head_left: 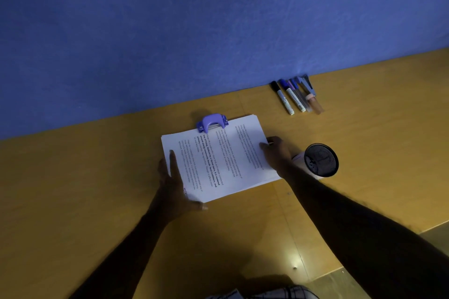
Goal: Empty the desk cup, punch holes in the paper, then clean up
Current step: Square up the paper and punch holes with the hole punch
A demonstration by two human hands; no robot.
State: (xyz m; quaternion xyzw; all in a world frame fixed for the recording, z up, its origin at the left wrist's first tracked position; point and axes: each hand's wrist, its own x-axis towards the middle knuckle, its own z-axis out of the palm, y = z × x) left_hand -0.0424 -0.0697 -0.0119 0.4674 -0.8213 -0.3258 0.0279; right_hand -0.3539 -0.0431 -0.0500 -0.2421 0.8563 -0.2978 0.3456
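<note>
Left hand (173, 184) lies along the paper stack's (218, 160) nine o'clock edge, fingers straight and together. Right hand (277, 153) pinches its three o'clock edge, mesh cup (320, 159) just beyond. Purple punch (212, 122) straddles twelve o'clock, with pens (296, 96) at one.

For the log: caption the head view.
Left hand and right hand steady the paper stack at the purple hole punch; pens lie outside the cup.

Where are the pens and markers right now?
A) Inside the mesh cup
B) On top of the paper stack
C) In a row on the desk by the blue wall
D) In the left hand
C: the pens and markers lie side by side on the desk against the blue wall, well apart from the mesh cup.
</note>
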